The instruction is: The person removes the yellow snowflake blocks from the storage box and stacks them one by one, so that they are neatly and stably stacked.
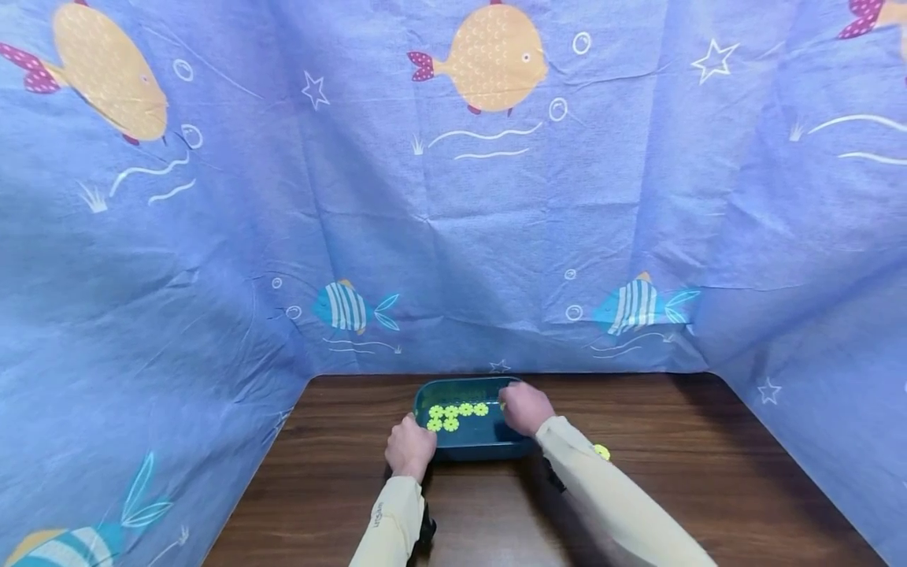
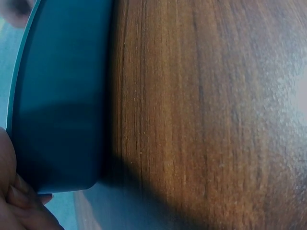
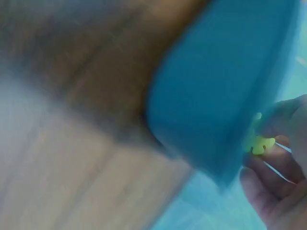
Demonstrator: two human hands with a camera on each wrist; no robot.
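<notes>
A dark teal rectangular tray (image 1: 471, 452) stands on the table, with several yellow-green flower-shaped pieces (image 1: 450, 411) lying in its left half. My left hand (image 1: 411, 446) grips the tray's near left corner; in the left wrist view its fingers (image 2: 21, 203) bend around that end. Over the tray's right end is my right hand (image 1: 526, 407), whose thumb and fingers pinch one more yellow-green flower-shaped piece (image 3: 261, 144) close to the rim. The right wrist view is blurred, and the hand hides most of that piece in the head view.
On the brown wooden table (image 1: 680, 457), another flower-shaped piece (image 1: 601, 451) lies right of the tray, partly covered by the right sleeve (image 1: 616, 496). A blue fish-patterned curtain (image 1: 489, 236) encloses the table at the back and both sides.
</notes>
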